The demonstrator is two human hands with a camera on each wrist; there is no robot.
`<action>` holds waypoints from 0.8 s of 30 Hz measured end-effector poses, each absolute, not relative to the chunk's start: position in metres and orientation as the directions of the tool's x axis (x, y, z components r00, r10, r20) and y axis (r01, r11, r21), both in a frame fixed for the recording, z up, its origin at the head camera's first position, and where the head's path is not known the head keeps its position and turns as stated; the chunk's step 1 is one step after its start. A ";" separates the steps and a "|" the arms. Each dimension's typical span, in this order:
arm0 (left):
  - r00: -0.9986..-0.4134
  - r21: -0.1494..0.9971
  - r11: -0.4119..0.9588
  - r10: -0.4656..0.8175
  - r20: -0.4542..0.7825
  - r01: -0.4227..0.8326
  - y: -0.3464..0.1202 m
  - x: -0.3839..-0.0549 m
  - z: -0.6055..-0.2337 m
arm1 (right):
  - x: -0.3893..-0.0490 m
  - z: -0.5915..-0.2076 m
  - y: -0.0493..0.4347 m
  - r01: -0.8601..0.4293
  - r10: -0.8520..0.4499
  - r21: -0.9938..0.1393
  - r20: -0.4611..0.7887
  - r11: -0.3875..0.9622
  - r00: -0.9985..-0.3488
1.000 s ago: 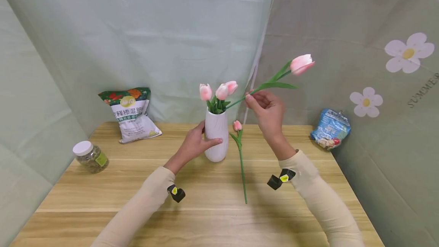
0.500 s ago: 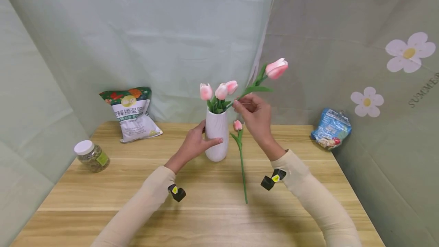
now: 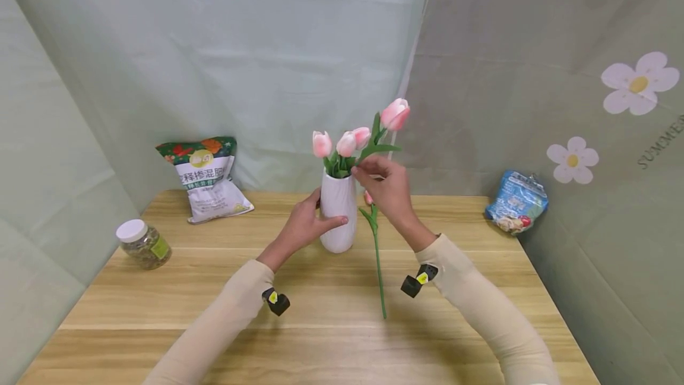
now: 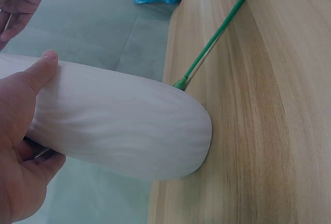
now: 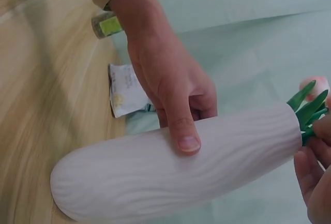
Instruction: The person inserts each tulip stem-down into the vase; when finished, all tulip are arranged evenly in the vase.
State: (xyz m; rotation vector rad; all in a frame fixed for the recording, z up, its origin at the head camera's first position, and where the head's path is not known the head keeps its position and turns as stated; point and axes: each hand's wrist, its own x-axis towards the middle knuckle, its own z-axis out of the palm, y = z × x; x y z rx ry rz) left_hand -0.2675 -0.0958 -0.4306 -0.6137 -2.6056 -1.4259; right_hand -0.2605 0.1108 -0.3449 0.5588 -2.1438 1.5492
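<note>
Pale cloth walls (image 3: 288, 46), wooden table (image 3: 320, 349) — hands (image 3: 301, 224) holding white vase (image 3: 342, 201), pink tulip (image 3: 395, 114)

- Vase (image 3: 339, 201), centre of frame: we read white ceramic, satin-matt, wavy ridges.
- Tulip (image 3: 395, 114) above right of it: soft matt petals, smooth plastic-looking leaves.
- Loose stem (image 3: 379, 272), lower centre: smooth green plastic look.
- Table (image 3: 320, 349): wood grain, smooth, faint sheen.
- Bag (image 3: 205, 180), left: creased plastic film, slight gloss.
- Pouch (image 3: 516, 201), right: shiny crinkled film.
- Jar (image 3: 145, 247), left: clear; glass or plastic, we can't tell.
- Backdrop (image 3: 294, 46): matt creased cloth.
- Sleeves (image 3: 227, 314): matt knit-like cloth.
</note>
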 end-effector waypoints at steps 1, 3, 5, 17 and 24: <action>-0.913 0.784 0.478 0.295 0.282 0.397 -0.096 -0.267 -0.430 | -0.261 -0.345 0.111 -0.546 -0.079 -0.780 0.551 0.305 -0.831; -0.914 0.784 0.479 0.293 0.281 0.395 -0.096 -0.267 -0.430 | -0.261 -0.345 0.112 -0.527 -0.093 -0.786 0.528 0.323 -0.844; -0.914 0.784 0.480 0.294 0.279 0.394 -0.096 -0.267 -0.430 | -0.262 -0.344 0.112 -0.506 -0.096 -0.802 0.503 0.317 -0.859; -0.913 0.782 0.482 0.299 0.276 0.394 -0.096 -0.267 -0.429 | -0.261 -0.344 0.113 -0.519 -0.045 -0.808 0.529 0.278 -0.847; -0.916 0.788 0.479 0.299 0.267 0.387 -0.096 -0.267 -0.430 | -0.262 -0.344 0.110 -0.497 -0.068 -0.804 0.504 0.327 -0.861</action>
